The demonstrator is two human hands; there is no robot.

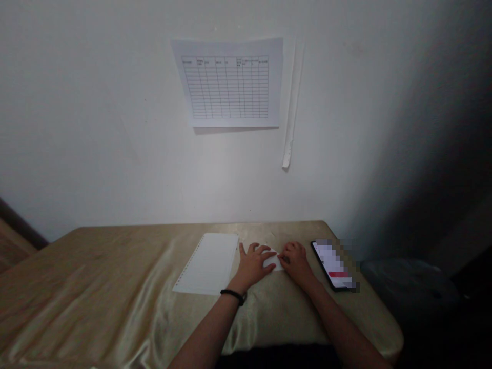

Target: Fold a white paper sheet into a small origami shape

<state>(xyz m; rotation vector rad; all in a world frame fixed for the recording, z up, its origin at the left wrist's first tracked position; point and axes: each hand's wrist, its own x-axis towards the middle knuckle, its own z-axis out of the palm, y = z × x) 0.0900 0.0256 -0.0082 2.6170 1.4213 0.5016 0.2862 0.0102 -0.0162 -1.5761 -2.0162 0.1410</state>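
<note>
A small piece of white paper (272,262), seemingly folded, lies on the table between my hands. My left hand (252,264), with a dark band at the wrist, rests over its left part with the fingers spread. At the paper's right edge, my right hand (295,260) has its fingers curled together, thumb and fingertips closed on the edge. Much of the paper is covered by the fingers. To the left of my left hand lies a flat, lined loose-leaf sheet (209,264) with punched holes down its left side.
A phone (334,265) with a lit screen lies right of my right hand, its picture partly blurred out. The table wears a shiny gold-brown cloth (115,287). On the wall behind hang a printed table sheet (230,87) and a white strip (292,113).
</note>
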